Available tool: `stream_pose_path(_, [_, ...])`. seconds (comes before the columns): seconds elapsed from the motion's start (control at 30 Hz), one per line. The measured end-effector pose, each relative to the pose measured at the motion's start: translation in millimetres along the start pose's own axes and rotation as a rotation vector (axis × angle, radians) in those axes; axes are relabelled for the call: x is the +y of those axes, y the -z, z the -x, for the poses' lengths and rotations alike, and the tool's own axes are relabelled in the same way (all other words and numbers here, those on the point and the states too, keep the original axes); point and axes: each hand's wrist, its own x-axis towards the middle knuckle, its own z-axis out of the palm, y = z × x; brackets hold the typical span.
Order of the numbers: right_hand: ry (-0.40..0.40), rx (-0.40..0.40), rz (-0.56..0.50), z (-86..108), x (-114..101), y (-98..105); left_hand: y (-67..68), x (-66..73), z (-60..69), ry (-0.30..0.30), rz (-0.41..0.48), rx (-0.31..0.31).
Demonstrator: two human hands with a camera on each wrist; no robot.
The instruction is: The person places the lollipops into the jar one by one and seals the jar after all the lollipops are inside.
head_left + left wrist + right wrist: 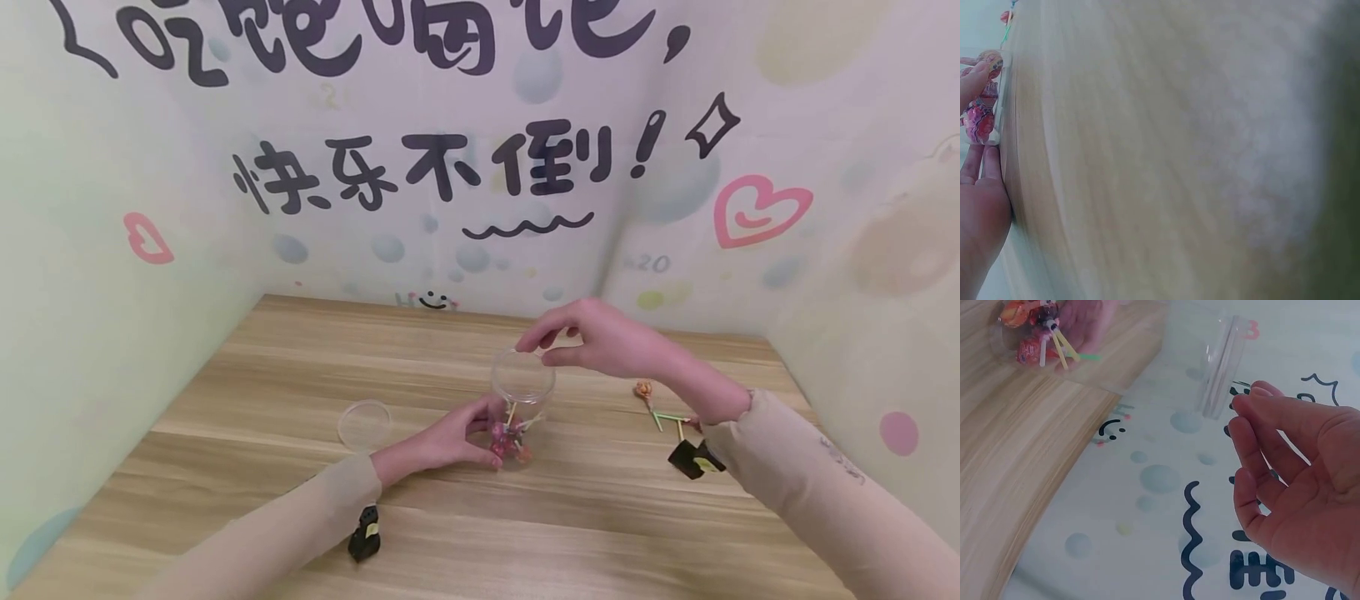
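A clear round jar (pixel 525 395) stands upright on the wooden table with several wrapped lollipops (pixel 508 440) at its bottom, their sticks pointing up. My left hand (pixel 450 439) grips the jar low on its left side; in the left wrist view the thumb and fingers of that hand (pixel 982 209) lie on either side of the lollipops (pixel 980 122). Over the jar's rim hovers my right hand (pixel 611 343), fingers loosely bent. The right wrist view shows this hand (pixel 1310 481) holding nothing, beside the clear rim (pixel 1219 369).
A clear round lid (pixel 364 425) lies on the table left of the jar. To the right are an orange-wrapped lollipop (pixel 643 390) and other lollipops, partly hidden under my right forearm. A printed wall covering (pixel 420 250) rises behind the table's back edge.
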Motion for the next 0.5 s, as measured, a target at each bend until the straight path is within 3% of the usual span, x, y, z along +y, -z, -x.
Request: stream_pose_path(0.5, [-0.158, 0.165, 0.049, 39.2, 33, 16, -0.1, 1.9, 1.5, 0.025, -0.009, 0.011])
